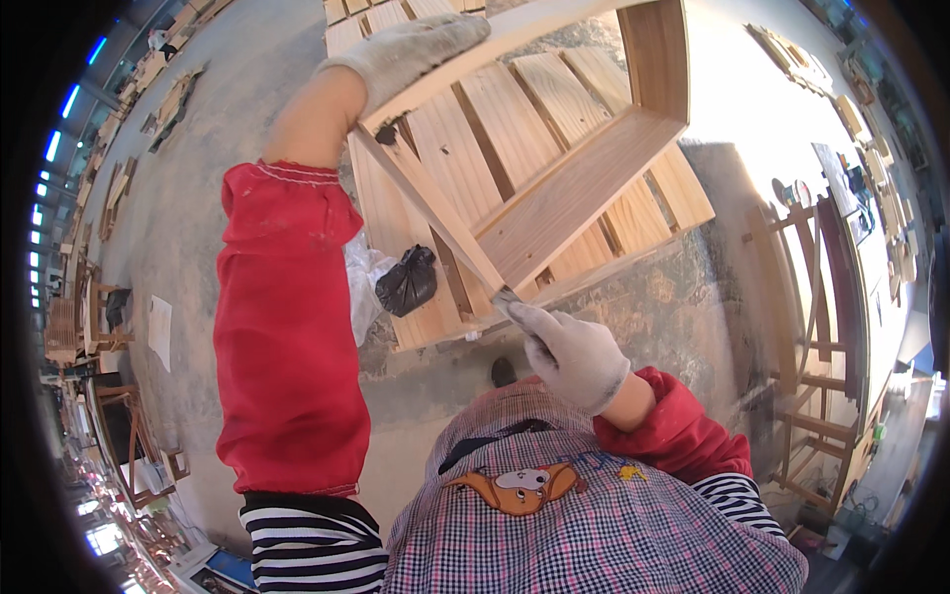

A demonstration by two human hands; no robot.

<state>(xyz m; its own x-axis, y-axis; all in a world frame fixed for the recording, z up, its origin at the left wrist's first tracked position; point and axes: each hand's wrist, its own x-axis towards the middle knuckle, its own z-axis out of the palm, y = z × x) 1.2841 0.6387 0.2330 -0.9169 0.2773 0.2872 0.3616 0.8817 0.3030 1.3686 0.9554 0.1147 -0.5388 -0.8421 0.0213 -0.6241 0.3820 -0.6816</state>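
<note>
Two gloved hands on one wooden frame, and that frame is the whole show right now. Starting big: the slatted wooden pallet lies flat on the grey concrete floor, and above it the open box-like wooden frame is held up off it, tilted, its near corner dipping toward the person.

Up top, the left hand, in a pale work glove, is closed over the frame's upper rail, fingers wrapped around the edge, steadying it. Down low, the right hand is closed on a small flat-bladed tool, a scraper or putty knife by the look of it, and its tip is pressed right at the frame's lowest corner joint.

How far along? I'd judge mid-job. The frame is already joined, four sides standing square, so assembly is done; the work in hand seems to be cleaning or filling at that one corner. A dark knot or blotch shows on the rail near the left hand, and whether it or the other corners have been treated I cannot tell from here.

Smaller bits: a black plastic bag sits crumpled at the pallet's edge, beside a clear one.
</note>
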